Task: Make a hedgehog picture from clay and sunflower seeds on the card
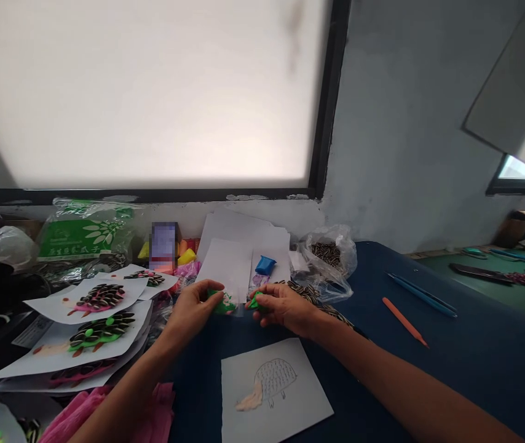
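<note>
Right hand point(285, 307): fingers closed in a pinch on a lump of green clay point(256, 301). Left hand point(197, 301): thumb and fingers pinched on the edge of a clear packet point(227, 303) with green showing in it. Hands are near each other, above the blue tabletop point(474, 347); can't tell if the plastic joins them.

Drawing sheet point(303, 403) lies just below the hands, nothing touching it. Done on it: hedgehog's head filled with peach clay point(250, 400). Body point(276, 376) and feet are outline only. Going by the green hedgehog point(101, 335) and pink hedgehog point(101, 299) on the sheets at left, I'd say body clay, striped seeds and feet are left. Early stage, in my judgement.

Farther out: loose seeds point(306, 291) beside the right wrist, more in a plastic bag point(348, 252) behind. Blue packet point(265, 265) on white paper beyond the hands. Orange tool point(403, 320) off right, untouched.
</note>
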Available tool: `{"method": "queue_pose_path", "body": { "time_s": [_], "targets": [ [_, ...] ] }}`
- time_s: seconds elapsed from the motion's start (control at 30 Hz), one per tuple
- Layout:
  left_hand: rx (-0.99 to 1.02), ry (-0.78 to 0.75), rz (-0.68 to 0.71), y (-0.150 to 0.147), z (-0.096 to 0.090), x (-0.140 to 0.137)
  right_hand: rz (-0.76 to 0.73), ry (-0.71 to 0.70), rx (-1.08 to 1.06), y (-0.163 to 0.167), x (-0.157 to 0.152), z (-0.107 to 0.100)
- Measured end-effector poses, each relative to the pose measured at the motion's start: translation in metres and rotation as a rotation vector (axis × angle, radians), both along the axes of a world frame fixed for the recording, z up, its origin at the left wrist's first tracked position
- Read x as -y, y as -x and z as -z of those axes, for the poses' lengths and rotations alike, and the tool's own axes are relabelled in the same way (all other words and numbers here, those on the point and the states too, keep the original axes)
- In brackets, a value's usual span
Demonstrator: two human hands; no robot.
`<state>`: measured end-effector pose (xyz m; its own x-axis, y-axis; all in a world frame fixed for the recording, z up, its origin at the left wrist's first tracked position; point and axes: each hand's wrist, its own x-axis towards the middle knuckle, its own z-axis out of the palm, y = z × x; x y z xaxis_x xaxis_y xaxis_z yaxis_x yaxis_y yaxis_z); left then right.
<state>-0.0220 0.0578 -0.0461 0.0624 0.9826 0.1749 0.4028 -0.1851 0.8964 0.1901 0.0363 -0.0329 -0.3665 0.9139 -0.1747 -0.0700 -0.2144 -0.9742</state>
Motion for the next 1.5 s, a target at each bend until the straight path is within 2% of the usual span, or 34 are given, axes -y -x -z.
{"method": "queue_pose_path", "body": {
  "time_s": [0.17, 0.27, 0.43, 0.67, 0.8, 0.97, 1.27, 1.4, 1.5],
  "targets": [
    [-0.136, -0.197, -0.11, 0.0, -0.001, 0.002, 0.028, -0.017, 0.058, 0.001, -0.002, 0.006],
    [-0.159, -0.333, -0.07, -0.012, -0.01, 0.011, 0.099, -0.094, 0.095, 0.002, -0.003, 0.01],
    [-0.015, 0.038, 0.237, -0.035, -0.019, 0.023, 0.134, -0.276, 0.122, 0.009, 0.003, 0.01],
    [0.245, 0.292, 0.333, -0.027, -0.016, 0.019, 0.104, -0.472, 0.189, 0.015, 0.01, 0.009],
    [0.341, 0.304, 0.334, -0.025, -0.016, 0.019, 0.151, -0.547, 0.282, 0.012, 0.014, 0.006],
    [0.328, 0.288, 0.359, -0.03, -0.014, 0.023, 0.106, -0.472, 0.153, 0.003, 0.027, 0.008],
    [0.261, 0.357, 0.514, -0.041, -0.018, 0.032, 0.176, -0.483, 0.187, -0.012, 0.04, 0.018],
    [0.184, 0.286, 0.463, -0.044, -0.021, 0.033, 0.147, -0.512, 0.178, -0.011, 0.042, 0.012],
    [0.141, 0.271, 0.399, -0.044, -0.023, 0.035, 0.147, -0.554, 0.266, -0.012, 0.043, 0.006]
  ]
}}
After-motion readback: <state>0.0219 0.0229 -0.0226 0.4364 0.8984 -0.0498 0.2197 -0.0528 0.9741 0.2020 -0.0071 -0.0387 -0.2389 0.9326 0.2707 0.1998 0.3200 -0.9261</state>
